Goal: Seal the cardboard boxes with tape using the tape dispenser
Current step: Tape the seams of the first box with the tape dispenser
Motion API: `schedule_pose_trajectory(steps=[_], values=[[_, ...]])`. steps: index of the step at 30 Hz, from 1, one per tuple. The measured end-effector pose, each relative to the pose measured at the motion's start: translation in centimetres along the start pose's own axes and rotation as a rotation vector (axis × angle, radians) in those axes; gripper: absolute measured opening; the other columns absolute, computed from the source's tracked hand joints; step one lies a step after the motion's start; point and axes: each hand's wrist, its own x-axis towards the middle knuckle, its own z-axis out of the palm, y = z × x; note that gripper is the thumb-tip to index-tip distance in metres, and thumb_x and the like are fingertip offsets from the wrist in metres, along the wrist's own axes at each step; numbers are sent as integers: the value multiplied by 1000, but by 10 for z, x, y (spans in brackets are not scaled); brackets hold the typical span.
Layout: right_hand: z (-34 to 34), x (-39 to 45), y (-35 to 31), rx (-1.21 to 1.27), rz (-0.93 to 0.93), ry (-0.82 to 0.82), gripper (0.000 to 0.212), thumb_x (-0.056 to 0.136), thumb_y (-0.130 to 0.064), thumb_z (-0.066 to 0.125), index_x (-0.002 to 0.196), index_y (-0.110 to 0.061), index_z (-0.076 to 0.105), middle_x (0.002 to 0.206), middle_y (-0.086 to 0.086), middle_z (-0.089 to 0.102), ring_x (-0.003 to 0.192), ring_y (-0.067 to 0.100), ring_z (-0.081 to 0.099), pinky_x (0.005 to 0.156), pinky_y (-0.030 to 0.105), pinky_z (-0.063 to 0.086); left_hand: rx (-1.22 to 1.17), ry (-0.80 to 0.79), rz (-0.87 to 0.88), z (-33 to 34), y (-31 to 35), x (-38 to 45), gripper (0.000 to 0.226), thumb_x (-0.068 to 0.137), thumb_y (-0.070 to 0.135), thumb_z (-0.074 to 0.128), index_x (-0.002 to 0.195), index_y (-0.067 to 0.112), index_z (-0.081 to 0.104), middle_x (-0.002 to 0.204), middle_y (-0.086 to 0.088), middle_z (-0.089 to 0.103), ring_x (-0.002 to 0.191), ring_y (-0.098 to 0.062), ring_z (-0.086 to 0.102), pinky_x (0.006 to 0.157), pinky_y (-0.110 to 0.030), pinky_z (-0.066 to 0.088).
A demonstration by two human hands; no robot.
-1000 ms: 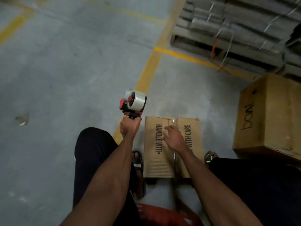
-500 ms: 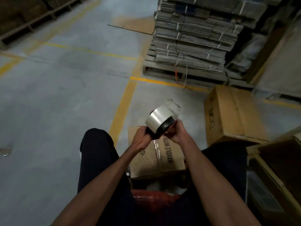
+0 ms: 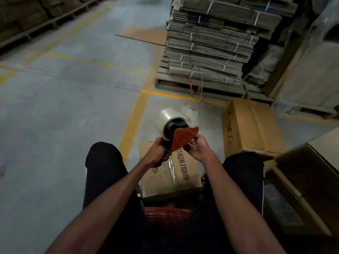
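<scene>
1. Grey concrete floor point(image 3: 64, 107), crossed by yellow lines, filled the warehouse view, and a pallet of strapped flat cartons point(image 3: 211, 52) stood at 1 o'clock.

2. At 3 o'clock a large brown box point(image 3: 256, 129) sat on the floor, well apart from the work, with another open carton point(image 3: 302, 180) at 4 o'clock.

3. Between the seated person's knees, at the centre, lay the box marked "HANDLE WITH CARE" point(image 3: 185, 173). A glossy strip of tape ran along its top seam, so that seam looked at least partly sealed. Corrugated board like this is probably light and stiff on its faces but gives at the flaps, so it should be pressed flat near the seam rather than squeezed at the sides.

4. Just above that box the tape dispenser point(image 3: 176, 132) was held up in the air, its clear roll toward 11 o'clock and its red plate toward 3 o'clock. It appeared light and rigid; the handle was the safe hold, since the toothed cutter edge could nick a finger.

5. The left hand point(image 3: 158, 152) was clenched round the dispenser's handle.

6. The right hand point(image 3: 198, 147) pinched at the red plate's lower edge, seemingly after the loose tape end, which is thin, sticky and prone to folding on itself.
</scene>
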Motion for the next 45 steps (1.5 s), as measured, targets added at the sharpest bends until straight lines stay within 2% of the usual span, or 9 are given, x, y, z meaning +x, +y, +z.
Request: schedule_pose_trajectory(steps=[3,9,15,19,23,33,37,42,45], values=[[3,-2,-5,2,2,-50,56,101,-56,52,96,-2,65,80,11,64,61,21,60,58,32,54,-136,46,-93,-6,-1,4,14,76,-7,46,71,6,47,55,0,28,47,-12,22,50,-32,17],[9,-3,-11,-140,-4,-135,31,104,-27,54,99,1,68,93,12,66,76,23,65,67,31,57,-252,123,-270,-26,-15,9,34,92,-3,45,64,15,48,53,-2,29,43,-16,25,51,-30,20],[26,-4,0,-223,84,-172,64,97,-60,58,113,2,66,114,20,72,96,35,72,79,41,62,-183,124,-181,-33,-24,6,11,87,-2,51,79,6,49,55,-2,29,45,-14,24,49,-30,22],[34,-7,4,-125,112,-200,27,100,-33,60,96,-7,64,85,11,67,70,20,64,61,28,57,-91,75,-111,-37,-26,6,20,89,-13,50,76,3,50,55,-2,26,46,-13,20,47,-26,23],[28,-2,6,-89,67,-141,16,101,-3,49,94,-2,63,87,14,63,62,17,60,53,23,54,-22,54,-101,-39,-27,5,27,85,-18,45,70,4,44,55,-2,23,46,-13,18,48,-25,23],[17,2,9,-157,98,-158,14,96,-20,61,102,-11,70,96,12,68,82,21,66,68,29,58,106,-54,-9,-37,-18,5,15,70,-12,46,63,1,40,57,-6,25,49,-20,15,48,-32,16],[16,11,3,-140,62,-110,31,93,-2,63,124,-1,69,104,17,68,88,22,67,72,28,60,170,-80,-5,-37,-15,3,10,70,-9,46,63,-5,40,58,-9,27,51,-24,16,50,-36,15],[17,12,-1,-318,-82,-2,34,98,9,37,75,-3,60,72,12,58,68,20,57,72,33,52,292,-79,7,-39,-14,4,11,72,7,60,67,-2,56,54,-8,40,49,-21,31,47,-32,26],[13,28,5,-431,-217,65,38,97,7,47,66,-7,63,62,6,57,61,20,56,64,34,47,453,-22,37,-47,-21,14,28,73,17,86,93,4,74,76,-3,73,64,-21,68,57,-32,56]])
